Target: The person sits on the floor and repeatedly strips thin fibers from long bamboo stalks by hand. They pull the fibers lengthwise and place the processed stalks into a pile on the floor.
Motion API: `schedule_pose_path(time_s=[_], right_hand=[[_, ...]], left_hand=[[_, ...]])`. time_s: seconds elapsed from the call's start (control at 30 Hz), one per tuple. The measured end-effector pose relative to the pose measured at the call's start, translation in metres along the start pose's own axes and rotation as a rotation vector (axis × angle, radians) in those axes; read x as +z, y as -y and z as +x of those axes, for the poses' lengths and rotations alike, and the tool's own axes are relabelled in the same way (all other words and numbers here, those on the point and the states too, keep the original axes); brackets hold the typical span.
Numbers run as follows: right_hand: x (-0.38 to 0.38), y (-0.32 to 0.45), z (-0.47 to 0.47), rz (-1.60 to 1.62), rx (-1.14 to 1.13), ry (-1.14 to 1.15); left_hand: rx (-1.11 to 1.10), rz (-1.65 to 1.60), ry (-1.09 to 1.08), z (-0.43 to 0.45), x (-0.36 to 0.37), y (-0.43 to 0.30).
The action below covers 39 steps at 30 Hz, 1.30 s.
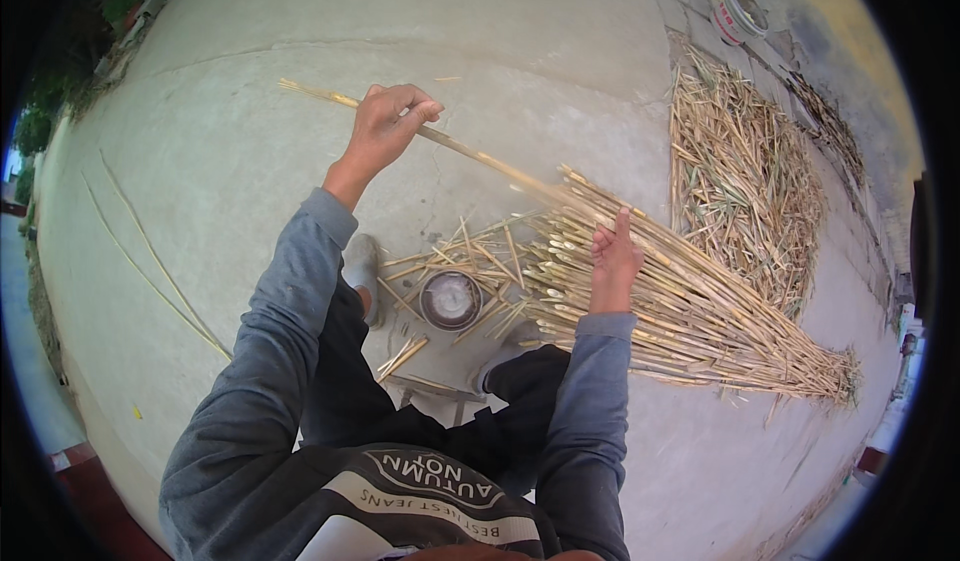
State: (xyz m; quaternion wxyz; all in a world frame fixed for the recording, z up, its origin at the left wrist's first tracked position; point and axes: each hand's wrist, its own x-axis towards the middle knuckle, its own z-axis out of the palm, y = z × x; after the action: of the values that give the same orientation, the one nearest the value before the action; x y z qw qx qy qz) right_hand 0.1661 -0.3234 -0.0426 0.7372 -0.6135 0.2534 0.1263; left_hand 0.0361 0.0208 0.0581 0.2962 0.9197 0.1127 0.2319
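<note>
My left hand (390, 122) grips a long dry reed stalk (469, 154) near one end. The frayed tip of that stalk sticks out to the left, and its other part slants down to the right, blurred. My right hand (616, 257) is over a large fanned bundle of dry stalks (697, 302), index finger extended and the other fingers curled. The blurred stalk runs up to these fingers; whether they hold it cannot be seen. Many stalks in the bundle have pale, slant-cut ends facing left.
Between my feet stands a round metal container (451, 300) with pale contents, amid scattered short stalk pieces (405, 357). A heap of dry stalks and leaves (742, 178) lies to the right, a white bucket (739, 17) beyond it. Two thin stems (154, 261) lie on the concrete floor (225, 148).
</note>
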Motion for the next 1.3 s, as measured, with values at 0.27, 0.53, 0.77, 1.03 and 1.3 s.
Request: schedule_pose_path(time_s=[0.27, 0.53, 0.77, 1.03, 1.3], right_hand=[[0.030, -0.025, -0.044, 0.147, 0.155, 0.438], [-0.017, -0.010, 0.011, 0.307, 0.286, 0.252], [-0.006, -0.009, -0.007, 0.195, 0.168, 0.230], [0.001, -0.010, -0.010, 0.075, 0.113, 0.142], [0.001, -0.017, -0.002, -0.012, 0.156, 0.092]], left_hand=[[0.485, 0.176, 0.212, -0.022, 0.073, -0.030], [0.189, 0.162, 0.356, -0.013, 0.023, 0.022], [0.312, 0.247, 0.305, -0.011, 0.027, 0.021], [0.412, 0.063, 0.208, -0.013, 0.052, -0.002], [-0.258, -0.112, -0.170, 0.015, 0.028, 0.035]])
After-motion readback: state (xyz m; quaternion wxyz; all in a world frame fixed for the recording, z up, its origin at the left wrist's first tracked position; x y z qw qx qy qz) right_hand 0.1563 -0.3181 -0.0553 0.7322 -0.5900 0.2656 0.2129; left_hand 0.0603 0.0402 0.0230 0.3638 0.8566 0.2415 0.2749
